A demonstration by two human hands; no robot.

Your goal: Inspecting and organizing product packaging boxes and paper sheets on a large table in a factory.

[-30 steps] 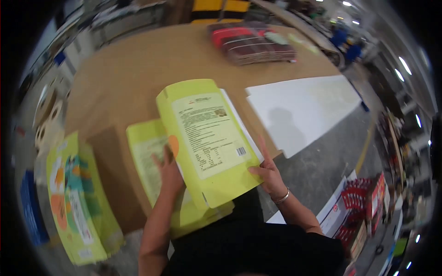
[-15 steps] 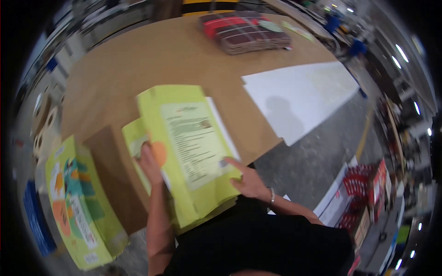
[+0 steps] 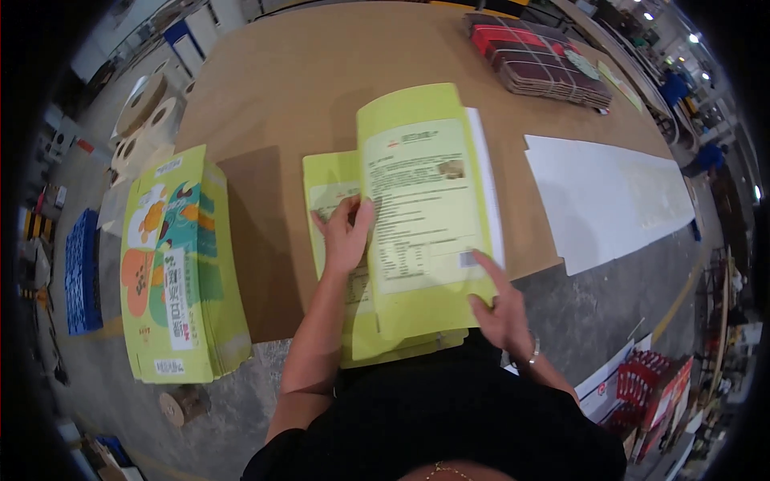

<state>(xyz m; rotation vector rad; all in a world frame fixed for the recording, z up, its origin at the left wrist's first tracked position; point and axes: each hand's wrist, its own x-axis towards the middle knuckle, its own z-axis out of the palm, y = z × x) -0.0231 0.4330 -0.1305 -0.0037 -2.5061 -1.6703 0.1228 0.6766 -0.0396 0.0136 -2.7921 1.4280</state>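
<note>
A flat yellow-green printed carton lies raised and slightly bowed in front of me, its pale text panel facing up. Its left edge meets the bent fingers of my left hand, thumb apart on the pale panel below. My right hand grips the lower right edge, with the index finger stretched over the small grey square and the other fingers partly hidden. Underneath, more yellow-green cartons stick out to the left and toward my body. A white edge shows along the upper carton's right side.
On the left stands a stack of yellow-green cartons with colourful pictures. A strapped brown-and-red bundle sits on the brown table at the far right. White board overhangs the table's right edge. Large rolls stand beyond the left edge.
My view has swung, so everything sits differently in the picture. An orange round print beside my left hand no longer shows. The right index finger stays at the carton's lower right.
</note>
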